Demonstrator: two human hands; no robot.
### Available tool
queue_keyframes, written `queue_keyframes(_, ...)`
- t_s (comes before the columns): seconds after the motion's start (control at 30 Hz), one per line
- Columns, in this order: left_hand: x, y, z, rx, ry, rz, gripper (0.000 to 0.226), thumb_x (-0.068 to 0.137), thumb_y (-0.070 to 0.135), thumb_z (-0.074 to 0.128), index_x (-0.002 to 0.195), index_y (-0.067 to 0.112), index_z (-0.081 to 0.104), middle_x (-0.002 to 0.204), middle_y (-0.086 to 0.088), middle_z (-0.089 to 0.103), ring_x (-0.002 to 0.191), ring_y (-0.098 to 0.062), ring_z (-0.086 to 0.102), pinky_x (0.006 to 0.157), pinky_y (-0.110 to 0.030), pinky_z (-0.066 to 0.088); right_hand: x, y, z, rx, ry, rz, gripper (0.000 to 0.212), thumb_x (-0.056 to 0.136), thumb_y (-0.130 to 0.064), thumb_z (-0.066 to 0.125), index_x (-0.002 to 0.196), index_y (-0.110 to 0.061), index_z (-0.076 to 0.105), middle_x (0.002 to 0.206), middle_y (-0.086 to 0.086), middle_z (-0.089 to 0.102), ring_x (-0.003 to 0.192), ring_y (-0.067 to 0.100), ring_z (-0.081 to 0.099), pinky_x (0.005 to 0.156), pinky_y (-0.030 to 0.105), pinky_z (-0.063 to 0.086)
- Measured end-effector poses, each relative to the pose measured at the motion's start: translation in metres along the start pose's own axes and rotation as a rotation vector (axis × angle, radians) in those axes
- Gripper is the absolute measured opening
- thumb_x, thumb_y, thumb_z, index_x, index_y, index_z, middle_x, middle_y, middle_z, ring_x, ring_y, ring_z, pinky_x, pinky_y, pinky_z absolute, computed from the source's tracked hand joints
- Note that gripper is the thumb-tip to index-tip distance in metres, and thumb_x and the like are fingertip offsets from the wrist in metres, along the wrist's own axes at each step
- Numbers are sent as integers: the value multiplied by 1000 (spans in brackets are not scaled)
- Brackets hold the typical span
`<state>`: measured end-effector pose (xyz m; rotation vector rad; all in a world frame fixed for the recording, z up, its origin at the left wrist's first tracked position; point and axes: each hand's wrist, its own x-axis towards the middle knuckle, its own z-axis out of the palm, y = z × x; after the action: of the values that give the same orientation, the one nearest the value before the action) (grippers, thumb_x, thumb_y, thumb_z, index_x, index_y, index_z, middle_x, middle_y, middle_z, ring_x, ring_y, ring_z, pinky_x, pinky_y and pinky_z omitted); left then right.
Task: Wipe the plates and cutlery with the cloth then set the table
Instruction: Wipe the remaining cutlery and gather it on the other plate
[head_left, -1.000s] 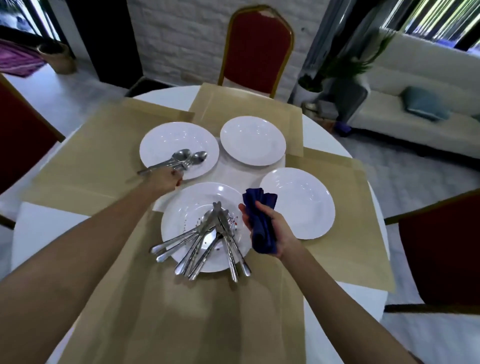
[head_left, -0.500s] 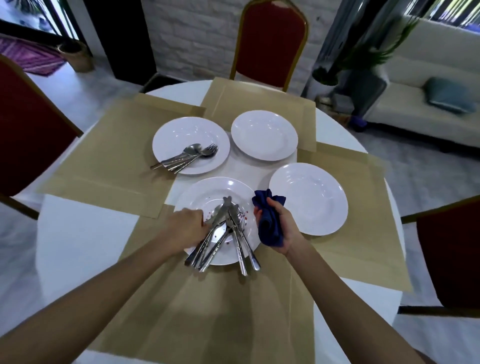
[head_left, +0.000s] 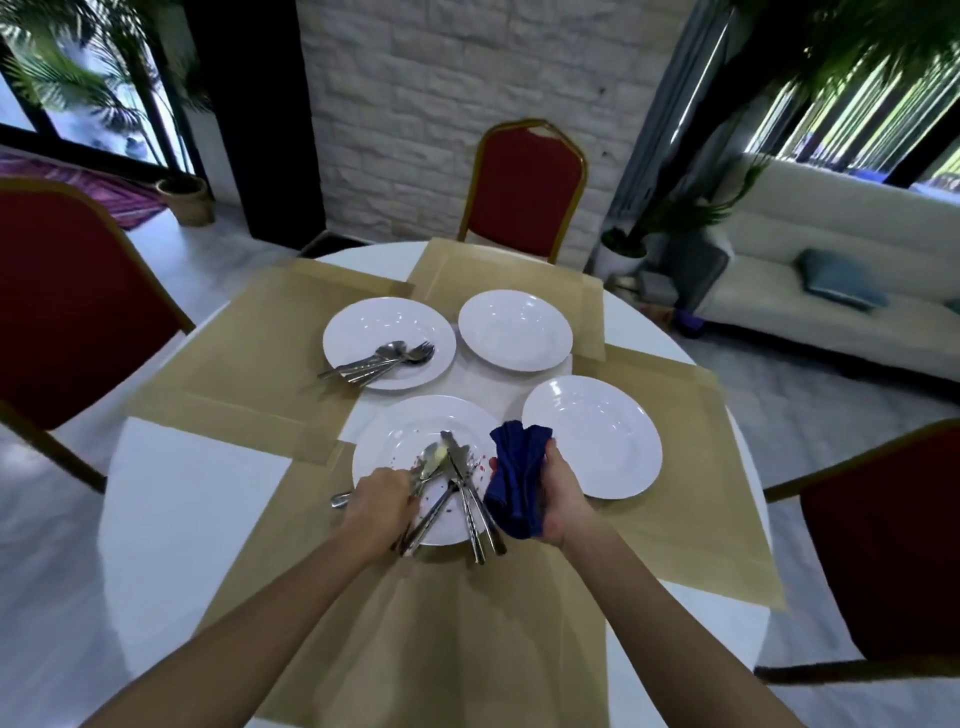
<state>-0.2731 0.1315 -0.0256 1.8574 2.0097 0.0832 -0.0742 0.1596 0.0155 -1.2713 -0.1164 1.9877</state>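
**Table** (head_left: 197, 493): round and white, in the centre of the frame. It is partly covered by brown paper mats (head_left: 244, 364) that overlap toward the middle.

**Plates:** four, white, grouped at the centre, close together but apart.
- Bottom plate (head_left: 395, 441), just below centre: red specks on its surface. It carries the cutlery pile (head_left: 460, 483).
- Cutlery pile: spoons, forks and knives lying crossed. The handles point to the lower edge of the frame and overhang the rim. One spoon bowl has a yellowish smear.
- Upper-left plate (head_left: 384, 322): holds a small cutlery set (head_left: 382, 358), spoons and a fork side by side, with handles over the left rim.
- Top plate (head_left: 514, 330): glossy, above centre.
- Right plate (head_left: 592, 436): right of centre.

**Left hand** (head_left: 382, 501): at the left rim of the bottom plate, knuckles up. The fingers are curled round handles in the cutlery pile, and one handle end sticks out to its left.

**Right hand** (head_left: 563, 493): between the bottom plate and the right plate, fingers closed round the cloth (head_left: 517, 478).

**Cloth:** dark blue, bunched, held upright at the bottom plate's right rim, just beside the pile. Contact with the pile cannot be told.

**Surroundings:**
- Red chairs with gold frames: top chair (head_left: 524, 187), left chair (head_left: 67, 312), right chair (head_left: 883, 545).
- White sofa (head_left: 831, 322) at upper right, with a blue-grey cushion (head_left: 841, 280).
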Motion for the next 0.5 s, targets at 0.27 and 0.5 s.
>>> queue_keyframes(0.27, -26, 28, -39, -340, 91, 58, 17, 98, 34, 43, 96, 17, 45, 91, -8, 64, 86, -30, 60, 66, -34, 40, -23, -2, 12, -958, 188, -824, 22, 94, -33, 54, 116, -37, 55, 103, -1, 68, 83, 16, 65, 72, 34, 54)
queue_keyframes(0.5, -48, 53, -58, -455, 332, 130, 17, 96, 33, 46, 88, 18, 44, 64, 0, 54, 63, -21, 52, 55, -33, 34, -34, -15, 30, -1585, 484, -1257, 34, 90, -44, 55, 123, -46, 58, 105, -12, 67, 97, 10, 62, 68, 26, 46)
